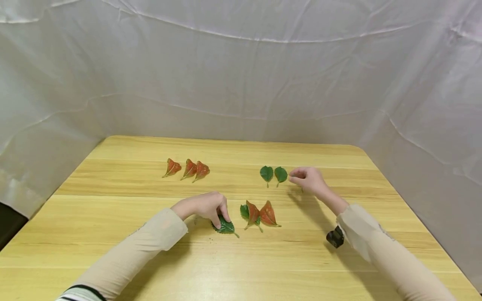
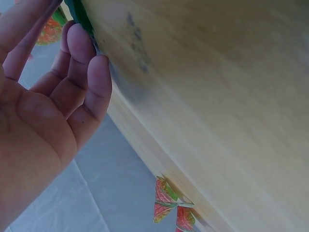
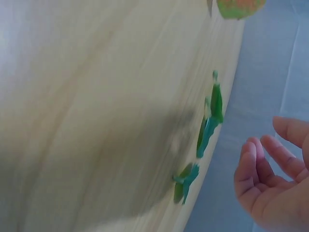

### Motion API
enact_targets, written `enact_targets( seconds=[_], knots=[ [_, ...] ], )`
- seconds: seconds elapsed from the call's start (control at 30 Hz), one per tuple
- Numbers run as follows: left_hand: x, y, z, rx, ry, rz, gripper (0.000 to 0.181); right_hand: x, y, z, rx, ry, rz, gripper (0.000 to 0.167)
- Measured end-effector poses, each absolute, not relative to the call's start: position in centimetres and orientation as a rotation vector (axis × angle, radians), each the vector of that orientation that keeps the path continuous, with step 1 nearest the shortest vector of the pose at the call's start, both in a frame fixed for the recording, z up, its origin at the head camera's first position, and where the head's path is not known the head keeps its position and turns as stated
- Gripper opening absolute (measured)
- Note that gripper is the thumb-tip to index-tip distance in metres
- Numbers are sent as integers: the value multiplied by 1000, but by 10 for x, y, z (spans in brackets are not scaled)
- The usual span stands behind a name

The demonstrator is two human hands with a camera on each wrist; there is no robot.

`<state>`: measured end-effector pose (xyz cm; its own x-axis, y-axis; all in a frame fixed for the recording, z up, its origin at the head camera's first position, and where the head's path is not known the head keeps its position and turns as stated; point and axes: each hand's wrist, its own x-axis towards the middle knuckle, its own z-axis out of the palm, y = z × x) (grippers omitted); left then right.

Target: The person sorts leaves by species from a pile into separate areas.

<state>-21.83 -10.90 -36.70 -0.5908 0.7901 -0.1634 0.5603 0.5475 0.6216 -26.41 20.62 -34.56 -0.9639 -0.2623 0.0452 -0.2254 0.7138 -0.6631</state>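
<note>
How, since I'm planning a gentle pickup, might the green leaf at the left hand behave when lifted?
The green leaf is probably light, being a thin blade. Its glossy surface could feel slightly slippery. The slender stem might bend or snap if pulled.

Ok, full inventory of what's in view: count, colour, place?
Back-left leaves: 3, red, on table
Central leaves: 2, red, mid-table
Tucked leaf: 1, green, partly under a central red one
Held leaf: 1, green, left of those
Back-right leaves: 3, green, third mostly hidden in head view
Specks: several, dark, below held leaf
Table: 1, light wood
Curtain: grey, around table
Black device: 1, at right cuff
Sleeves: 2, beige, forearms
Left hand: 1, pinching held leaf
Right hand: 1, beside back-right leaves
</note>
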Motion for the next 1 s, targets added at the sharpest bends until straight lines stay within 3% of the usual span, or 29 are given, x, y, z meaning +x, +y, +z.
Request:
enact_targets(
  seconds=[0.67,1.0],
  knots=[
    [-219,-108,-367,1100,2334,746,22,-232,184,-348,-697,2292,-1178,46],
    [-220,-108,-367,1107,2337,748,22,-222,172,-352,-760,2258,-1152,39]
  ],
)
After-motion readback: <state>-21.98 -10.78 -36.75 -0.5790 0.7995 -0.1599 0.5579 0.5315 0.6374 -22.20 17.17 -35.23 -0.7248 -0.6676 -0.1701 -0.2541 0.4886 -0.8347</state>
